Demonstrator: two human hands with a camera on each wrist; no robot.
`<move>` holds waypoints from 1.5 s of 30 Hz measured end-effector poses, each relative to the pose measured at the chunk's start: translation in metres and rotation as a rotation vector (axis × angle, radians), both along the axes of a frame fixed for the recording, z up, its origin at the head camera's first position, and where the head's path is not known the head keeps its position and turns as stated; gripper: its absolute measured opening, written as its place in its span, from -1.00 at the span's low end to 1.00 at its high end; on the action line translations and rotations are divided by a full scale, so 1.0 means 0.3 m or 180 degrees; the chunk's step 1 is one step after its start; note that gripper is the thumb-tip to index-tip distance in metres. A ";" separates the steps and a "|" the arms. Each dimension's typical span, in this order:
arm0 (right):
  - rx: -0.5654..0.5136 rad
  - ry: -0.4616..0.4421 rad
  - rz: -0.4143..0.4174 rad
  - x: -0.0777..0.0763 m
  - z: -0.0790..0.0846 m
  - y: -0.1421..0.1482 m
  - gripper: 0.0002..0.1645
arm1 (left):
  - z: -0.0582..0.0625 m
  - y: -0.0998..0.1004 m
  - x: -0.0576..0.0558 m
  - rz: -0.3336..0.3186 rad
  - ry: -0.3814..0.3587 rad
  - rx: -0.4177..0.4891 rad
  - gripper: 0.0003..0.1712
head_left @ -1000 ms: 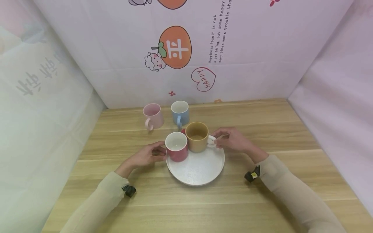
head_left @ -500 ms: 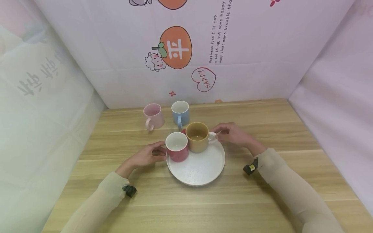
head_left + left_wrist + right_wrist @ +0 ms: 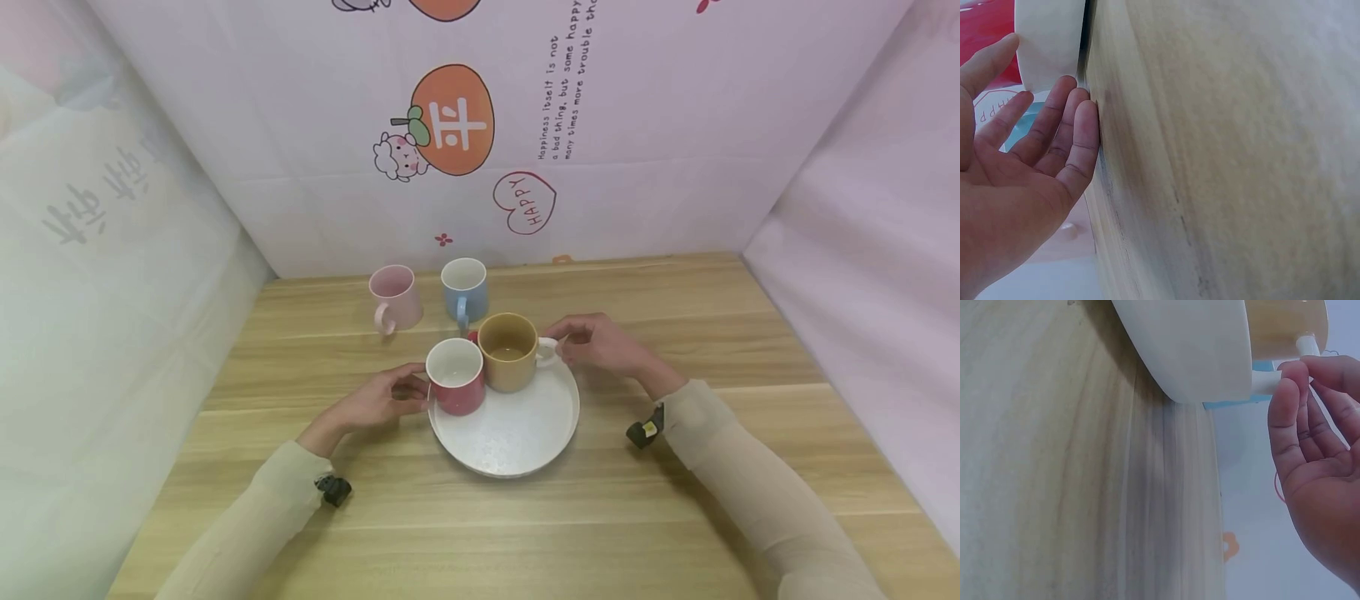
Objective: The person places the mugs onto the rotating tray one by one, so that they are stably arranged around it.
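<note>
A round white tray [image 3: 517, 442] holds a red mug [image 3: 459, 396] with a white inside and a yellow mug [image 3: 507, 367] with a white handle. The two mugs stand upright, side by side on its far left part. At the tray's left edge is my left hand [image 3: 375, 400]. In the left wrist view its fingers lie extended by the tray wall [image 3: 1050, 44], the thumb up near the red mug. From the right, my right hand [image 3: 603, 346] pinches the yellow mug's white handle [image 3: 1266, 382] between thumb and fingers, seen close in the right wrist view.
Behind the tray, a pink mug [image 3: 397, 298] and a light blue mug [image 3: 465, 292] stand upright on the wooden table [image 3: 480, 542]. A printed white cloth [image 3: 637, 167] hangs at the table's far edge, and pale cloth closes off both sides.
My right hand has shifted slightly, and the yellow mug's handle has swung a little toward the back. My left hand, the red mug and the tray look the same.
</note>
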State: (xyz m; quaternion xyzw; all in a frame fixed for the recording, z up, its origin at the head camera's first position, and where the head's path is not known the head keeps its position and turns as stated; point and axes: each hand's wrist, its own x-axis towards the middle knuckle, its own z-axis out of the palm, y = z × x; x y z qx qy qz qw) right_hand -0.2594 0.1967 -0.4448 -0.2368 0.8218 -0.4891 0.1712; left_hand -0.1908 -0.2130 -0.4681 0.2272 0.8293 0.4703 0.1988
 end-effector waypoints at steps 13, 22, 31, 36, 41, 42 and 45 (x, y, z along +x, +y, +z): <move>-0.0026 0.0072 -0.0033 0.001 0.011 -0.003 -0.71 | 0.012 0.006 0.001 0.0014 0.0011 -0.0003 -0.31; 0.0078 -0.0054 -0.0125 0.001 -0.004 0.002 -0.70 | 0.007 0.004 0.000 0.0042 0.0012 -0.0057 -0.31; -0.0089 -0.0172 -0.0198 0.011 -0.009 0.008 -0.67 | 0.010 0.001 -0.001 0.0022 0.0062 -0.0028 -0.31; -0.0238 -0.0140 -0.0231 0.011 -0.015 0.019 -0.65 | 0.011 -0.004 0.002 0.0060 0.0102 0.0002 -0.35; -0.0255 -0.0109 -0.0246 0.012 -0.017 0.034 -0.66 | 0.016 -0.013 0.005 0.0126 0.0165 0.0017 -0.41; -0.0243 -0.0110 -0.0254 0.013 -0.017 0.037 -0.66 | 0.018 -0.015 0.006 0.0135 0.0181 0.0015 -0.41; -0.0225 -0.0100 -0.0260 0.016 -0.016 0.043 -0.65 | 0.024 -0.020 0.005 0.0176 0.0207 0.0004 -0.43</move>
